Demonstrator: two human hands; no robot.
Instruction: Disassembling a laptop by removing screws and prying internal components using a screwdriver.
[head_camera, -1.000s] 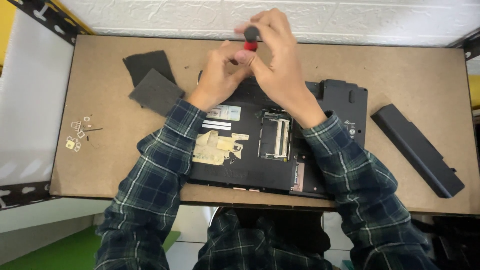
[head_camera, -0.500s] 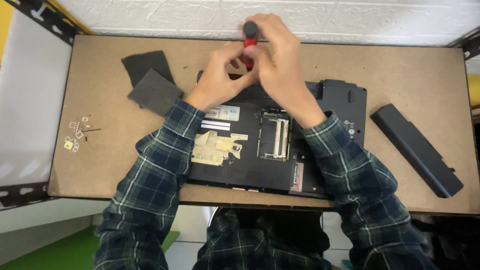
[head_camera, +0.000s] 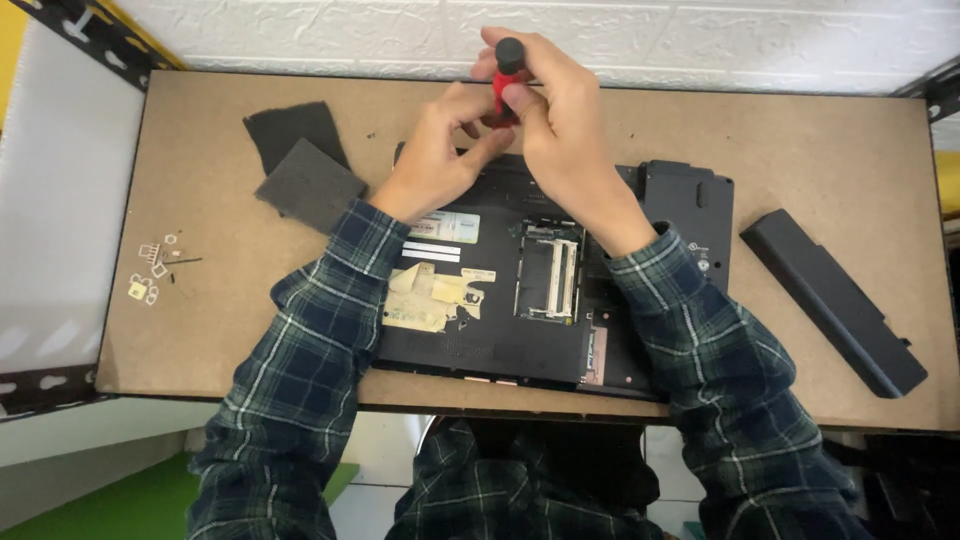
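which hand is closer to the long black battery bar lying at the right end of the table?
Right. The right hand grips the red screwdriver at the laptop's far edge, apart from the battery; the left hand is further left, beyond it.

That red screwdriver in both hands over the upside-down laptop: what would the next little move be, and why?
Probably a turn of the red screwdriver where it stands. The right hand wraps its handle near the black cap and the left hand steadies it lower down, upright over the far edge of the laptop. The tip is hidden, so this is a guess.
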